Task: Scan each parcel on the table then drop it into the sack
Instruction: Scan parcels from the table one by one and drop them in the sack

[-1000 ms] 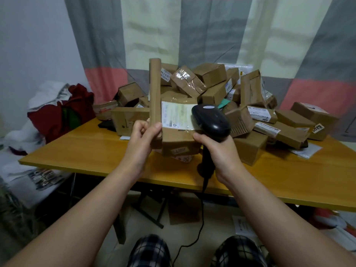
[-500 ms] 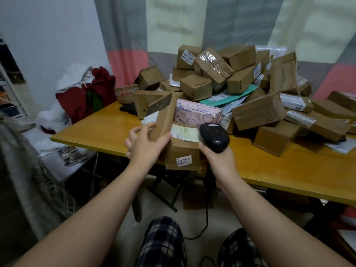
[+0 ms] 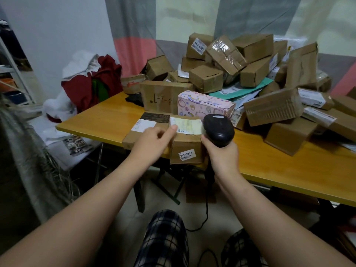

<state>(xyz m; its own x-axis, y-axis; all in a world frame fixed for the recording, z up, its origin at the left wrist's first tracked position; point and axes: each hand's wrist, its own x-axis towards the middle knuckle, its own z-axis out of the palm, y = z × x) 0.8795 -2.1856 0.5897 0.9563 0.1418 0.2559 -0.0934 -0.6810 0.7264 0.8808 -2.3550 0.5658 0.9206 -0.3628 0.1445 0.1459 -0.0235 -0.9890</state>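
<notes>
A long flat cardboard parcel point(image 3: 134, 132) with a white label lies at the front edge of the wooden table point(image 3: 289, 170). My left hand point(image 3: 154, 141) rests on its right end with fingers curled over it, the thumb reaching the shipping label on a small brown box point(image 3: 185, 149) beside it. My right hand point(image 3: 221, 153) grips a black barcode scanner point(image 3: 218, 130), its head just right of that label. A grey frayed woven sack point(image 3: 25, 151) hangs at the far left.
Several cardboard parcels point(image 3: 231, 64) are heaped on the table's back and right. A pink patterned box point(image 3: 204, 105) stands behind the scanner. Red and white cloth point(image 3: 86, 83) lies left of the table. The scanner cable point(image 3: 207, 209) hangs to the floor between my knees.
The long flat parcel went from upright in my left hand to tilted, and now lies flat on the table. My view turned left, bringing the sack into sight.
</notes>
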